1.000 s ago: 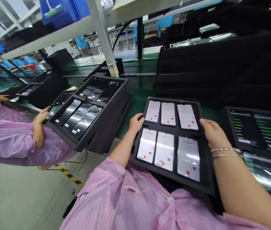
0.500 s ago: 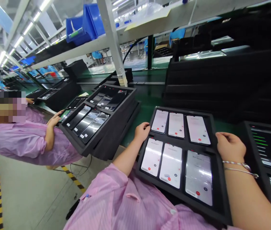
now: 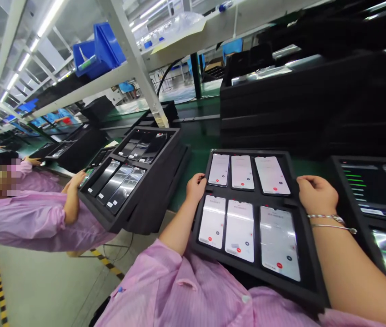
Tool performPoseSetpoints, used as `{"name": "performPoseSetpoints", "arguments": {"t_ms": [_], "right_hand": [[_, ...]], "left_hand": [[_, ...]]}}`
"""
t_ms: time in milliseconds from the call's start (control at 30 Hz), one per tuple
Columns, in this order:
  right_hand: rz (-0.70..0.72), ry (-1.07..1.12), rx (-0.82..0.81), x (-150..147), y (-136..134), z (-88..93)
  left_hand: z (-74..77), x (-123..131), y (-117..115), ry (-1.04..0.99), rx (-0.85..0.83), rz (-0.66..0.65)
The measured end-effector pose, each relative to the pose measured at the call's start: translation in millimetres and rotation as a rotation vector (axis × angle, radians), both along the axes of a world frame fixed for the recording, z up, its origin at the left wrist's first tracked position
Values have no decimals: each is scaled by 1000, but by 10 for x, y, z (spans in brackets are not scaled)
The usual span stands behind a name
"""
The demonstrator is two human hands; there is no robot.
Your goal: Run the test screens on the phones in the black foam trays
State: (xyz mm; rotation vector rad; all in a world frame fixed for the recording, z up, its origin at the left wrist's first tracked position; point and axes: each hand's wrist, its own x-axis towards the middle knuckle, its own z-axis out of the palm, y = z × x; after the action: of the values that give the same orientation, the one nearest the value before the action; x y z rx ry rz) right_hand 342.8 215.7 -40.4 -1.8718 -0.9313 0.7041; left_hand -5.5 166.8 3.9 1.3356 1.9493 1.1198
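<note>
A black foam tray (image 3: 240, 195) lies in front of me, bearing several phones in two rows, their screens lit white with small red and dark round icons. My left hand (image 3: 197, 186) is closed on the tray's left edge, near its upper corner. On the opposite side my right hand (image 3: 316, 193) has its fingers curled against the right edge. The lower right phone (image 3: 280, 243) has a greyer screen than the others.
To the left, stacked trays (image 3: 158, 181) hold dark phones; beyond them sits a person in a pink sleeve (image 3: 39, 218). At the right edge is another phone tray (image 3: 366, 222). Tall black stacks (image 3: 274, 109) stand behind. A slanted white post (image 3: 141, 68) rises at centre left.
The view has shifted slightly, so the tray and both hands appear a little further left. Both hands keep the same hold on the tray's edges.
</note>
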Motion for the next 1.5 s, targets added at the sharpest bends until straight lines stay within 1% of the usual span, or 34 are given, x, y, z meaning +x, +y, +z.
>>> {"name": "performPoseSetpoints", "arguments": {"t_ms": [133, 367, 467, 833, 1033, 1200, 1367, 1433, 1500], "right_hand": [[-9, -3, 11, 12, -18, -14], [-39, 17, -1, -69, -52, 131], [-47, 10, 0, -79, -54, 163], [-15, -23, 7, -27, -22, 75], [15, -45, 35, -23, -10, 82], [20, -49, 85, -5, 30, 91], [64, -67, 94, -4, 46, 154], [109, -69, 83, 14, 37, 193], [169, -66, 67, 41, -13, 246]], "left_hand": [[-47, 15, -3, -22, 7, 2], [-35, 17, -16, 1, 14, 6], [-30, 14, -2, 5, 16, -9], [-91, -19, 56, 9, 29, -42], [-95, -26, 102, 28, 49, -45], [-125, -30, 204, 26, 67, -50], [-148, -19, 275, 19, 110, -73], [-121, -8, 229, 31, 143, -92], [-67, 3, 112, 55, 181, -128]]}}
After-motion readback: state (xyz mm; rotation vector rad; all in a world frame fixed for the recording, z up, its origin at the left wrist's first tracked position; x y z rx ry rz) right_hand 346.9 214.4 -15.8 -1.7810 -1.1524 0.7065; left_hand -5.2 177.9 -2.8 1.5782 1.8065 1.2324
